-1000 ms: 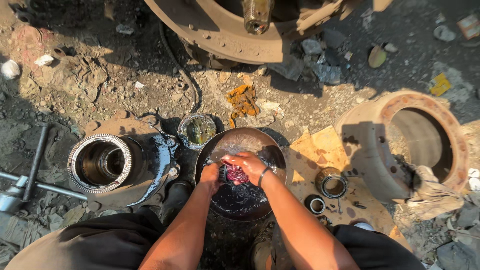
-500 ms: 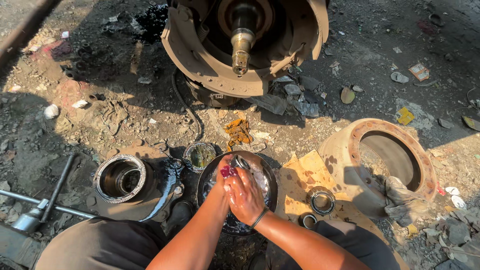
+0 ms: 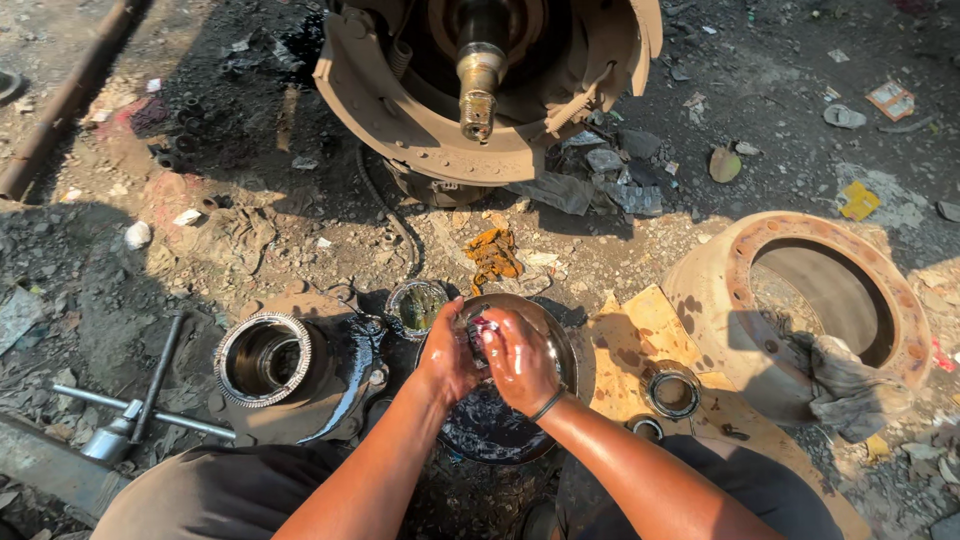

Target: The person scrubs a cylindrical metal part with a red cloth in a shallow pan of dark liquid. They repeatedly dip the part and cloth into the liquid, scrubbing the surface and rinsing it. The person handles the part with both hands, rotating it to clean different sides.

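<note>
My left hand (image 3: pixel 447 358) and my right hand (image 3: pixel 522 364) are raised together above a round metal basin (image 3: pixel 560 345) of dark oily liquid. Both hands are wet and closed around a small reddish-pink object (image 3: pixel 483 328), mostly hidden between the fingers. A dark band circles my right wrist. The basin stands on the dirt between my knees.
A wheel hub (image 3: pixel 266 355) with a toothed ring lies left of the basin, a small tin (image 3: pixel 416 304) behind it. A brake drum (image 3: pixel 815 300) with a rag (image 3: pixel 840 380) sits right, bearing rings (image 3: pixel 672 392) on cardboard. An axle spindle (image 3: pixel 478 75) and brake shoes are ahead; a cross wrench (image 3: pixel 150 400) lies left.
My hands have lifted out of the basin's liquid with the reddish object between them. The view has tilted up, showing more of the axle spindle and brake assembly.
</note>
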